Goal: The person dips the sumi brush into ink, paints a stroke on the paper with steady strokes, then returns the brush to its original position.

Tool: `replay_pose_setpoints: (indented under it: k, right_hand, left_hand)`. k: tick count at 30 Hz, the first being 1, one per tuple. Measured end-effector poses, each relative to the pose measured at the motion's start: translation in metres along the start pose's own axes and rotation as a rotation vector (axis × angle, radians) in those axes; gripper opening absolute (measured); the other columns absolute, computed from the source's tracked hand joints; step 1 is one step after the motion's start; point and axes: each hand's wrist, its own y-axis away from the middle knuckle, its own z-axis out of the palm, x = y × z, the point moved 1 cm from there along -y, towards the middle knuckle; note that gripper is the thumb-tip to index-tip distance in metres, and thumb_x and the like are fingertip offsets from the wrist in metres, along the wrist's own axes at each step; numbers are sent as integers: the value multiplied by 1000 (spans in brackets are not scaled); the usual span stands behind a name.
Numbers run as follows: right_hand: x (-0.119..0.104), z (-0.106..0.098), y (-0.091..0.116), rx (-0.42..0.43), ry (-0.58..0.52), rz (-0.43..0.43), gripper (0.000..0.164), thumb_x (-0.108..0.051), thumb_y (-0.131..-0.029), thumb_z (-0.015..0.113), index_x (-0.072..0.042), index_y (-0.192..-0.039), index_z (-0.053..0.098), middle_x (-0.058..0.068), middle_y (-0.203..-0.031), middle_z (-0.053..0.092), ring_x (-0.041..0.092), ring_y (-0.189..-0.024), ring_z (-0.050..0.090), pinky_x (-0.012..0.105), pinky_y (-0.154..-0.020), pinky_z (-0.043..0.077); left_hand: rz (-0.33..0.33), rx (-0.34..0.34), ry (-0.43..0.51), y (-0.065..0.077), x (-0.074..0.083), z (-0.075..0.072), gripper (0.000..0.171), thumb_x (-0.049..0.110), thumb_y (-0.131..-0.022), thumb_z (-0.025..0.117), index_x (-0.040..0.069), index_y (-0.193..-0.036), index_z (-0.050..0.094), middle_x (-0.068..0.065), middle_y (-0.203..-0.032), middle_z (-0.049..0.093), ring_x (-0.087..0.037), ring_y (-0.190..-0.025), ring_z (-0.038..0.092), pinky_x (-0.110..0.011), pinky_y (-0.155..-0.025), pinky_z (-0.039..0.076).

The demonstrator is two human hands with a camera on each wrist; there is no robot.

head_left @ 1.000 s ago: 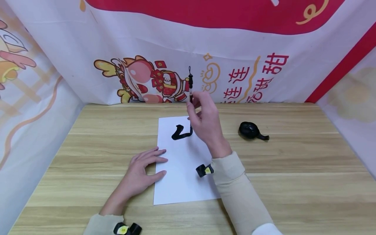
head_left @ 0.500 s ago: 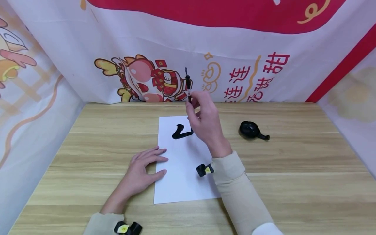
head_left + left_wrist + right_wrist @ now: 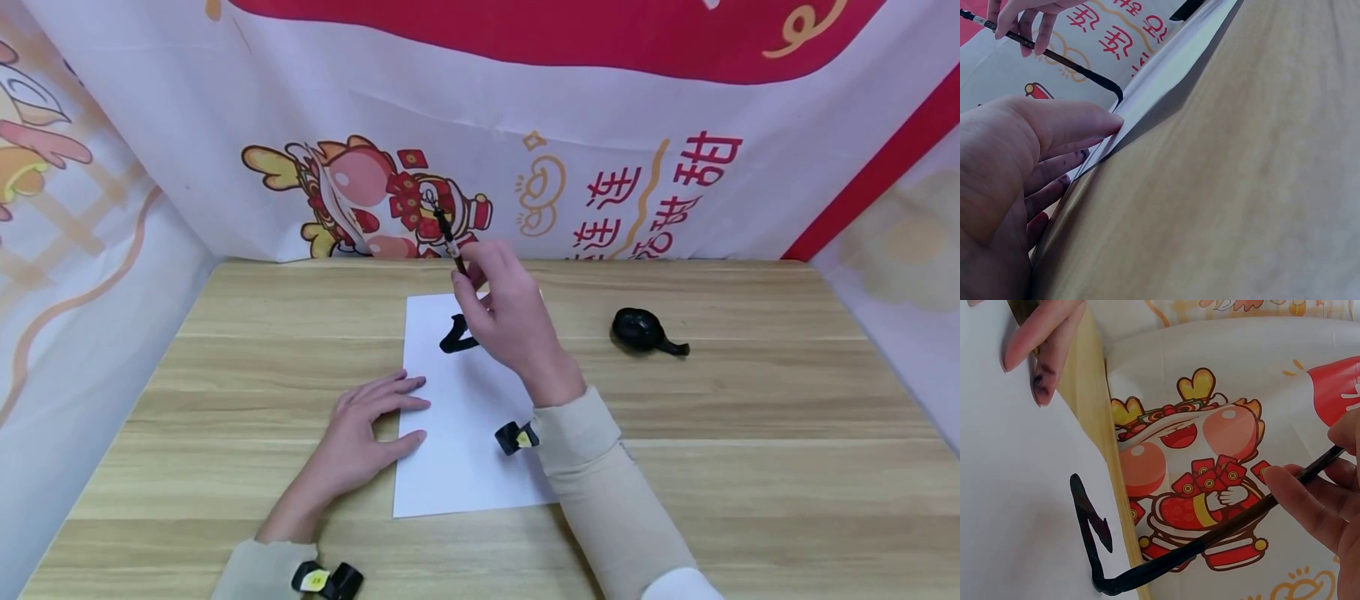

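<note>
In the head view, my right hand pinches a dark writing brush whose upper end leans left. Its tip is hidden there behind the hand. In the right wrist view, the bristles of the brush bend against the paper at the end of a wet black stroke. The white sheet of paper lies on the table. Spread across its left edge, my left hand rests with fingertips on the sheet. Dark smudges mark some fingers of that hand in the left wrist view.
A glossy black rounded object with a short handle lies on the wooden table, right of the paper. Behind the table hangs a printed cloth with cartoon figures and red characters. Each wrist wears a black camera.
The brush has gone from nearly upright to leaning left at its top. My right hand has shifted slightly left, covering more of the stroke. My left hand stays in place.
</note>
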Motion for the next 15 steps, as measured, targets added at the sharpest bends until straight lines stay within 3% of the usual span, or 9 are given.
replay_pose_setpoints:
  k: [15]
  right_hand:
    - [-2, 3, -1, 13, -40, 45, 19, -11, -108, 62, -4, -126, 59, 10, -109, 61, 18, -90, 61, 27, -67, 58]
  left_hand:
    - [-9, 1, 14, 0, 2, -1, 33, 19, -89, 88, 24, -121, 80, 1, -153, 66, -33, -156, 45, -70, -124, 19]
